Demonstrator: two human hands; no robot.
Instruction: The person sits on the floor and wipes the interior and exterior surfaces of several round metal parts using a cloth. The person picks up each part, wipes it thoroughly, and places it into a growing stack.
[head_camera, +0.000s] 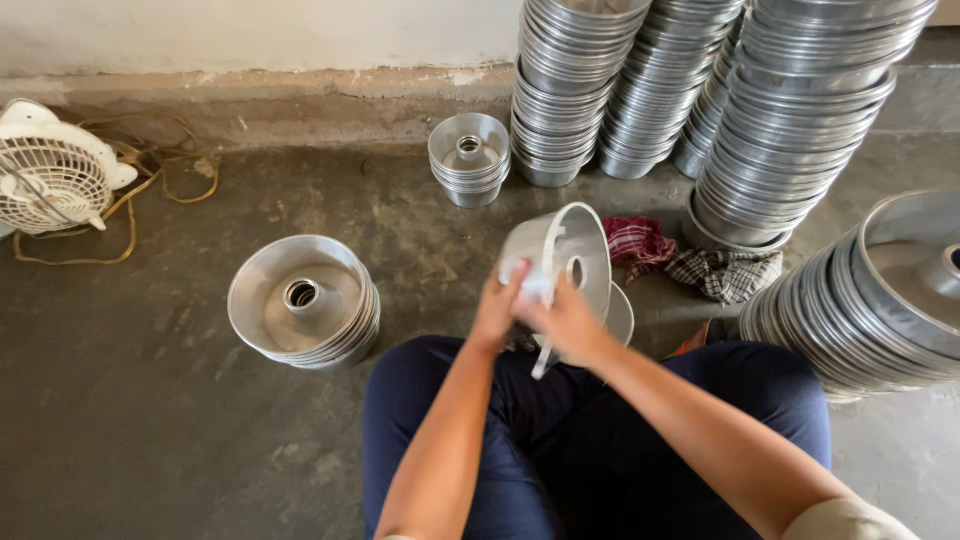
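I sit on the floor with a round metal tube pan (560, 255) tilted on its side in front of my knees, its open face turned to the right. My left hand (497, 308) grips the pan's near wall. My right hand (567, 322) presses a white cloth (538, 290) against the pan's outside; a strip of the cloth hangs down. Under the pan lies a flat metal disc (621, 315).
A short stack of tube pans (304, 300) stands at my left, a smaller stack (470, 158) farther back. Tall pan stacks (570, 90) (800, 120) line the back wall, a leaning stack (880, 300) at right. Checked rags (690, 258) lie on the floor. A white fan (50, 170) with cable sits far left.
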